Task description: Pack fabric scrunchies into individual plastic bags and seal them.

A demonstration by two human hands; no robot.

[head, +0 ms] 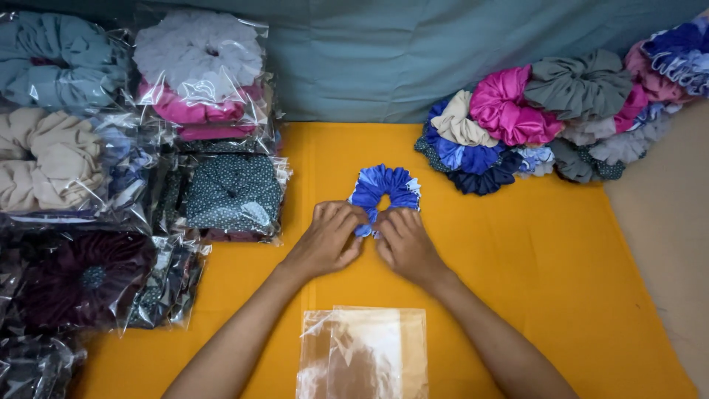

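at the far left lie scrunchies sealed in clear bags: a pale blue one (55, 55) at the top corner, a beige one (48, 159) under it, and a dark maroon one (85, 277) lower down; just to their right a bag with a white scrunchie over a pink one (199, 70) sits above a bag holding a dark green dotted scrunchie (233, 193); all of these rest on the left edge of an orange cloth (576, 295) that covers the table.

toward the middle, the left hand (327, 240) lies palm down with its fingers curled, pinching the near edge of a blue and white scrunchie (384, 188); the right hand (405, 244) sits just beside it, fingers bent the same way, gripping the same near edge, so both hands hold the scrunchie between them; the scrunchie lies flat on the orange cloth at its centre, its hole open and most of its ring beyond the fingertips; near the lower edge, between the two forearms, lies an empty clear plastic bag (363, 353).

to the right, well apart from the hands, is a loose heap of unbagged scrunchies (546, 118) in pink, grey, cream, blue and navy, running up to the top right corner; behind everything hangs a teal cloth (399, 52).
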